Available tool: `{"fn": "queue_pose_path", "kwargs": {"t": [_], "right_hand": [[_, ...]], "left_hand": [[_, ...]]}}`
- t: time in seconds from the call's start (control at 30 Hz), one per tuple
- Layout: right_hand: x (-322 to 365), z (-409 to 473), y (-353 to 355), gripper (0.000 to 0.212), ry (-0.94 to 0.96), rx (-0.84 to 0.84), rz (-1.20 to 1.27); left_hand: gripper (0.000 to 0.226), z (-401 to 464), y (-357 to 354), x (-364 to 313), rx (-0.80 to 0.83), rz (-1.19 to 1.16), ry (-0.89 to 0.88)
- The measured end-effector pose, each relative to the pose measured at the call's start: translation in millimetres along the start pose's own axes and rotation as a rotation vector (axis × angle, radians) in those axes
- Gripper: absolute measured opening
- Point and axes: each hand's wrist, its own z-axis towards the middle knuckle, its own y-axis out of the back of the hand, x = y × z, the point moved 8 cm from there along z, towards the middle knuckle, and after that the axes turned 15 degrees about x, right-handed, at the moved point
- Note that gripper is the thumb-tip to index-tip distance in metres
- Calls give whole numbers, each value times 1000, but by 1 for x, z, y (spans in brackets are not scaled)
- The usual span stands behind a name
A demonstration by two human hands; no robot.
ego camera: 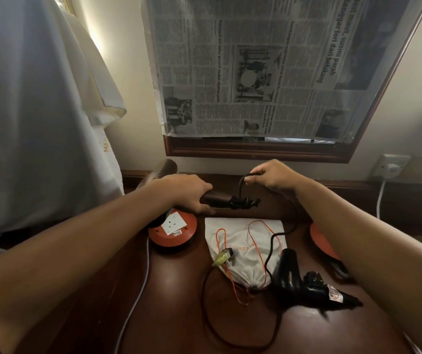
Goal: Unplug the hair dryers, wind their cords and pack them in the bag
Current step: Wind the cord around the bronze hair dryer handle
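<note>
We see our left hand (184, 192) wrapped around the handle of a dark brown hair dryer (217, 199) held above the dark polished wooden surface (179, 315), its barrel pointing back toward the wall. Our right hand (273, 177) pinches a loop of the black power cord (241, 185) just above the handle's end, where several turns of cord are already bunched. From there the cord drops to the surface and runs in a wide loop toward us. Below the hands lies a white drawstring cloth bag (243, 246) with thin orange strings (261, 241), flat on the surface, and a small yellow-green and black item we cannot identify rests on its left edge. A second, black hair dryer (299, 279) lies just beside the bag's gathered mouth on the right, its tagged plug end pointing right. A round orange extension reel with a white socket (172, 231) sits left of the bag, partly under our left wrist, and another orange round thing (319, 241) shows behind our right forearm. A newspaper sheet (255, 65) covers the framed mirror on the wall.
</note>
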Motion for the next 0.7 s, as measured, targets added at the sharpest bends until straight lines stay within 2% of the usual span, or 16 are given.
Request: {"fn": "queue_pose_path", "kwargs": {"t": [0.2, 0.37, 0.6, 0.7], "right_hand": [[23, -8, 5, 9, 106, -153, -17], [31, -17, -8, 9, 132, -214, -45], [26, -27, -26, 11, 131, -247, 52], [20, -30, -35, 18, 123, -237, 191]], "left_hand": [[35, 14, -8, 22, 6, -113, 113], [38, 20, -8, 37, -6, -83, 173], [44, 19, -6, 45, -25, -163, 175], [48, 18, -5, 49, -35, -204, 172]]}}
